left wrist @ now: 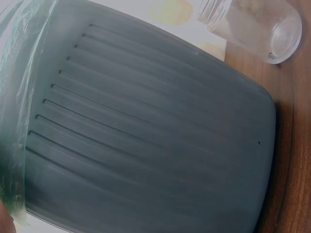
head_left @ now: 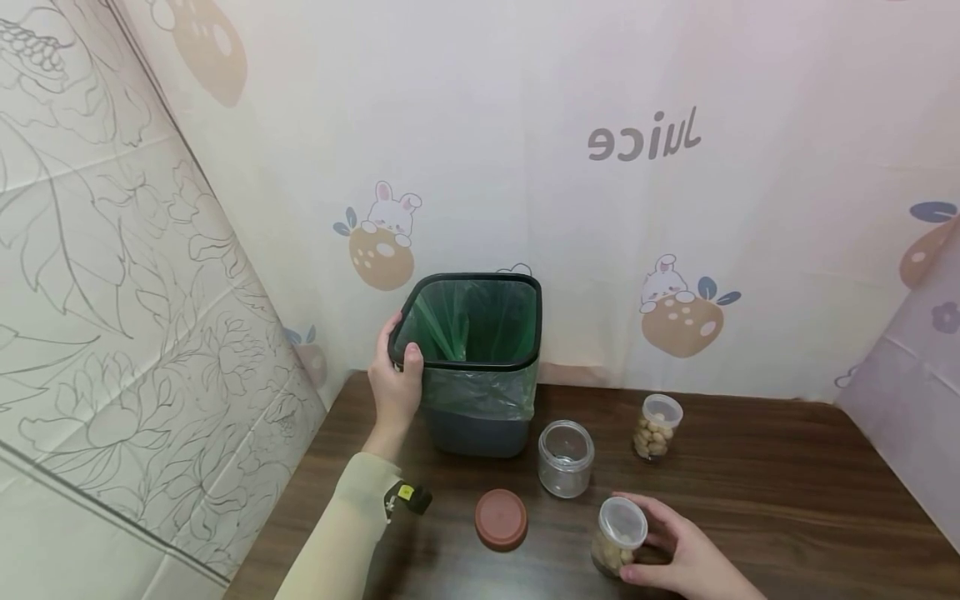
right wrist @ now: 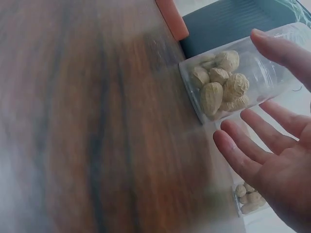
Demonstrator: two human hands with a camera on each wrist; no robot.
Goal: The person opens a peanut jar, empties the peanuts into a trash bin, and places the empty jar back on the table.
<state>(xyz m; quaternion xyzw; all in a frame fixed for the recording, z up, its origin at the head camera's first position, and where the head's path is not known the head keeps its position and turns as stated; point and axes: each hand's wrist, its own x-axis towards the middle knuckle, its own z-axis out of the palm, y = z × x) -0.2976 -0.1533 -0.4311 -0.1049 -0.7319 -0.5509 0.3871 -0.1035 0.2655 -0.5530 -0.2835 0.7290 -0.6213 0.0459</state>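
1 bin (head_left: pixel 476 429) is standing on the table (head_left: pixel 765 467); the left hand (head_left: pixel 395 382) is gripping its rim, fingers curled, presumably for steadiness. 1 peanut jar (head_left: pixel 609 552), the nearer of 2, is being bracketed by the right hand (head_left: pixel 678 546), thumb and nearly straight fingers spread wide, apparently guarding against tipping.

Up top, the head view looks forward and down; close in, both sideways-tipped wrist views share the lined wastebasket (left wrist: pixel 160 126)!

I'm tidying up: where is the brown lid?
The brown lid lies on the table, low centre in the head view, in front of the bin and left of the empty jar.
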